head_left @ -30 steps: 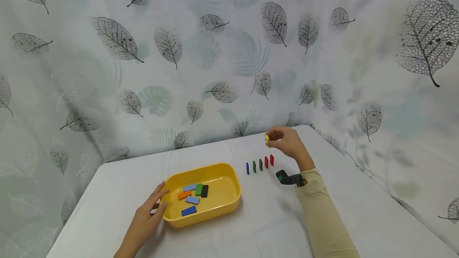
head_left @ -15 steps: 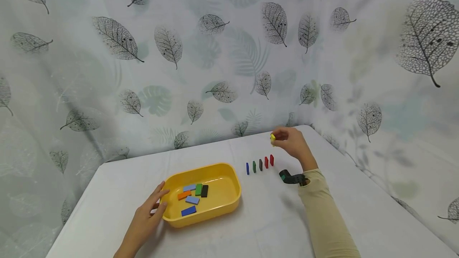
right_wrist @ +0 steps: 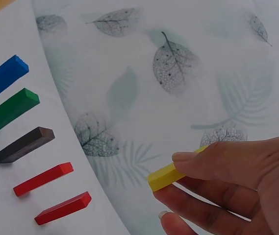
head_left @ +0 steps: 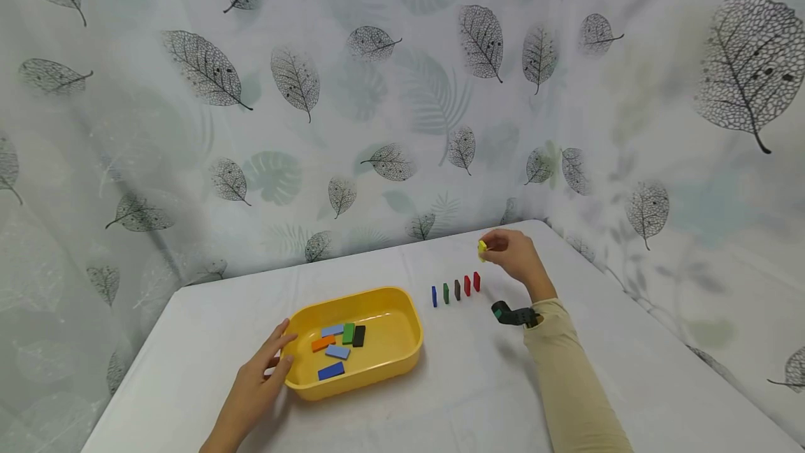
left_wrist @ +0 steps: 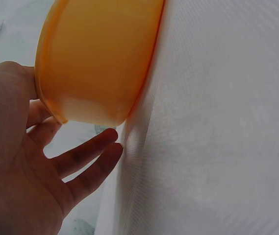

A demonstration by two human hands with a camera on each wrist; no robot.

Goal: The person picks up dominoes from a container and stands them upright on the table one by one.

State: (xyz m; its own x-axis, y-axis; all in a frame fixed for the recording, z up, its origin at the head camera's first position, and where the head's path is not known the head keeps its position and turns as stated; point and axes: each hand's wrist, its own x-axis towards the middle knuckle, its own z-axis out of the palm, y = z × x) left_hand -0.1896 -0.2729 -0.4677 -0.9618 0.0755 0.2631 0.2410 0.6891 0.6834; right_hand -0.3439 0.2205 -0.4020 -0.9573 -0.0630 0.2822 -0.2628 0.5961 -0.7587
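Between thumb and fingertips, my right hand pinches a yellow domino block, raised behind the right end of a row of standing blocks. That row runs from a blue block through a green block and a dark grey block to two red blocks, the last red block nearest my right hand. My left hand rests on the left end of the yellow tray. Its thumb and index finger reach over the rim, while two straight fingers extend below it outside.
Inside the tray lie several flat blocks, among them an orange block, a black block and a dark blue block. White cloth covers the table. A leaf-patterned curtain hangs along its back and sides.
My right hand has moved right with the yellow domino block, then slightly lower. The left hand, the tray and the standing row have stayed in place.
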